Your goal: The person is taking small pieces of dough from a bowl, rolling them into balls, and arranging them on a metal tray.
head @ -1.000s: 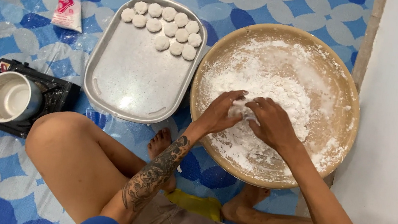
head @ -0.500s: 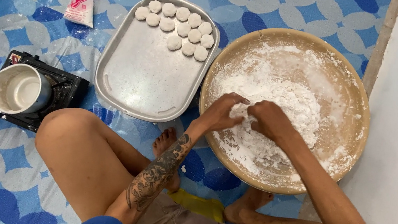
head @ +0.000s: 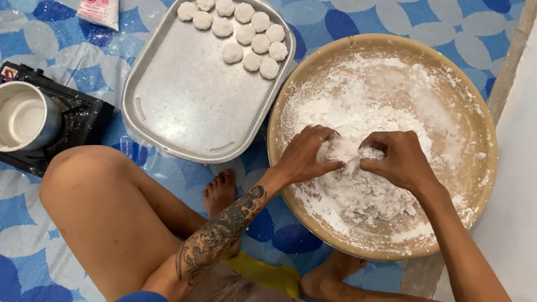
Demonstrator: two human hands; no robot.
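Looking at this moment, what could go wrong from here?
Both hands, left hand and right hand, pull at the white dough close to the near rim of the floured round tray, so flour may spill onto the mat. The knee sits close to the pot on the small stove and might knock it.

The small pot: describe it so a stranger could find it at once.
Start at the big round bowl of flour and go left, past the metal tray, to the black stove on the blue mat. The pot sits on it: the only white-lined cup shape with a long dark handle.
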